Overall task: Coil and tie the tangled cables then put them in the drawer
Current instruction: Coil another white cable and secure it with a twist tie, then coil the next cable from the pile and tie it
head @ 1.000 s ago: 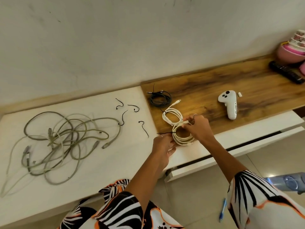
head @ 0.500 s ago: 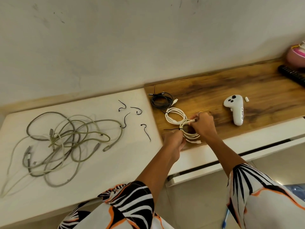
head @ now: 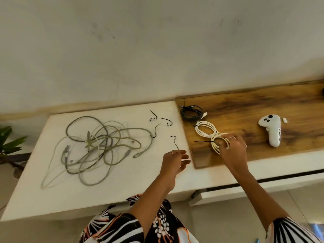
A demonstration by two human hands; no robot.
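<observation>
A coiled white cable (head: 216,141) with a black tie round it lies on the wooden top (head: 249,109). My right hand (head: 232,149) grips this coil with curled fingers. A second white coil (head: 205,128) lies just behind it, and a coiled black cable (head: 191,113) further back. My left hand (head: 175,161) hovers over the white top (head: 122,183), fingers loosely spread, holding nothing. A tangle of grey cables (head: 98,146) lies at the left. Several loose black ties (head: 174,141) lie between the tangle and the wood.
A white controller (head: 271,130) and a small white piece (head: 285,120) lie on the wood at the right. A drawer front (head: 263,183) with a dark gap runs below the top. A plant (head: 8,146) stands at the far left.
My left hand has let go of the tie on the white coil and drawn back left over the white top. My right hand still holds the coil. The view has shifted.
</observation>
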